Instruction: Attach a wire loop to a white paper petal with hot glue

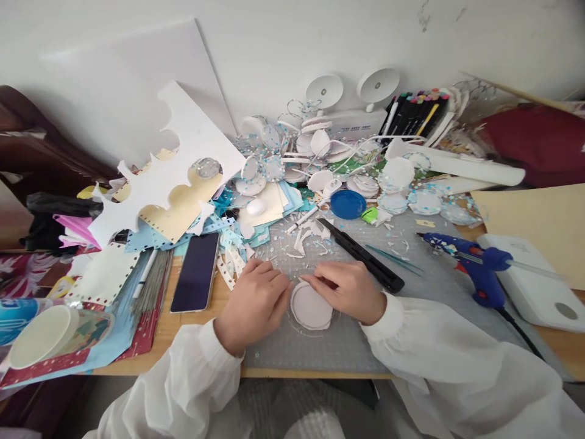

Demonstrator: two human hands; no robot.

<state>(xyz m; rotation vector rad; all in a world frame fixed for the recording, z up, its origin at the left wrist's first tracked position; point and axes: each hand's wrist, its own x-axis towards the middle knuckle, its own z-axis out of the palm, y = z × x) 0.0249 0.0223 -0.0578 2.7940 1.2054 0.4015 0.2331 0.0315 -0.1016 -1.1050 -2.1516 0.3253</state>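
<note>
A small round white disc [311,306] with a raised rim lies on the grey cutting mat [274,356], near its front edge. At the disc's upper left is my left hand [256,303], its fingers curled together and the tips by the rim. My right hand [350,289] is closed in a pinch at the disc's upper right edge. What the fingertips of either hand hold is too small to make out. A thin clear strand curves around the disc. Just beyond my right hand lies a black utility knife [365,256].
A blue glue gun [479,262], teal tweezers [395,259] and a white box [532,280] are at the right. On the left are a phone [195,272] and a paper cup [43,338]. White discs, a blue lid [348,204] and paper scraps crowd the back.
</note>
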